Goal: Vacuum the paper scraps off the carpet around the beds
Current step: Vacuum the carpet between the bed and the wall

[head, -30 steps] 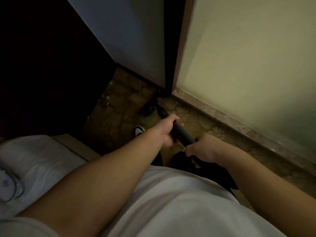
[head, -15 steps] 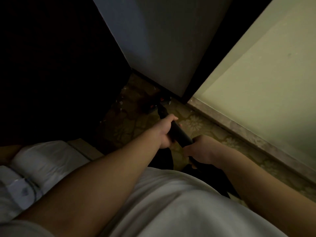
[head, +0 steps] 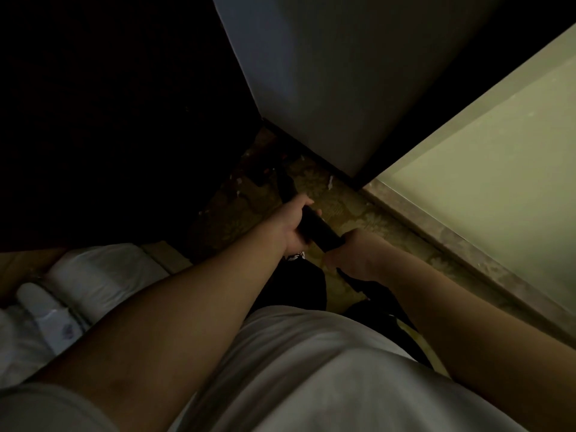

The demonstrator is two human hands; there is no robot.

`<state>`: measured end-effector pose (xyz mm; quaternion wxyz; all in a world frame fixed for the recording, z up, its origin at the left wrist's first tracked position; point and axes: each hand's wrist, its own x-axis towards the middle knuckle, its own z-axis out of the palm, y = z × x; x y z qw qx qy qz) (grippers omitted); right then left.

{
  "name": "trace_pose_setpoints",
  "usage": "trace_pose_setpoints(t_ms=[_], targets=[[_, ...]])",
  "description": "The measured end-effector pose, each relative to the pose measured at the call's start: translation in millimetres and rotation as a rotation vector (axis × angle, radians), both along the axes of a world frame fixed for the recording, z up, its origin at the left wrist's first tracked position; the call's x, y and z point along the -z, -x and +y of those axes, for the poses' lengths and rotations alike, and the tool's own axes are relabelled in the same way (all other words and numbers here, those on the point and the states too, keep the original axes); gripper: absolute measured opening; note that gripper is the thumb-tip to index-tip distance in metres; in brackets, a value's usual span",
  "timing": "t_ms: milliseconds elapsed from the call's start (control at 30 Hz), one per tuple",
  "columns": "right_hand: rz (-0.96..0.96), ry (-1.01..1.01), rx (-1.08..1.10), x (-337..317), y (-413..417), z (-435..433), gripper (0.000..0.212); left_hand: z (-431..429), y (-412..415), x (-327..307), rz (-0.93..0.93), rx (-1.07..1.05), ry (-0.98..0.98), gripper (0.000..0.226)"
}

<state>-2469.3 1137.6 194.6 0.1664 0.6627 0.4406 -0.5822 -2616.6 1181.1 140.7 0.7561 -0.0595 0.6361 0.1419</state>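
Here: vacuum wand (head: 314, 227), held two-handed over patterned carpet (head: 352, 213).
Left hand (head: 291, 227) fingers wrapped around wand; right hand (head: 352, 255) clenched on its rear. Pale paper scraps (head: 330, 181) lie beside wall base, bed (head: 103, 275) at left.

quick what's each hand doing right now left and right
Left hand: closed around the black vacuum tube, farther from the body.
Right hand: closed on the same tube, closer to the body.
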Motion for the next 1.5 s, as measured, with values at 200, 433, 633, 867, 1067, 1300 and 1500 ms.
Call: trace_pose_setpoints(t_ms=[200, 433, 633, 867, 1067, 1300, 1500], targets=[[-0.035, 0.003, 0.021, -6.7, -20.7, -14.9, 0.019, -12.2, -20.8, 2.4, -0.022, 0.036, 0.018, 0.020], [-0.042, 0.042, 0.108, -14.0, -83.5, -60.1, 0.023, -53.2, -85.1, 1.1, -0.055, 0.050, 0.037, 0.029], [-0.022, 0.096, 0.180, -13.5, -150.1, -109.2, 0.024, -103.0, -154.0, -0.8, -0.087, 0.037, 0.044, 0.027], [-0.019, 0.112, 0.182, -25.8, -216.1, -147.3, 0.021, -145.1, -221.0, -8.2, -0.114, 0.069, 0.056, 0.019], [-0.014, 0.104, 0.106, -29.4, -240.4, -157.2, 0.026, -160.5, -239.3, -12.7, -0.125, 0.039, 0.063, 0.018], [0.031, 0.087, 0.088, -24.1, -200.8, -127.6, 0.022, -134.2, -195.0, -16.6, -0.077, 0.002, 0.002, 0.019], [0.010, 0.038, -0.069, -12.8, -120.2, -79.6, 0.023, -93.3, -113.1, -7.5, -0.030, -0.095, -0.008, 0.029]])
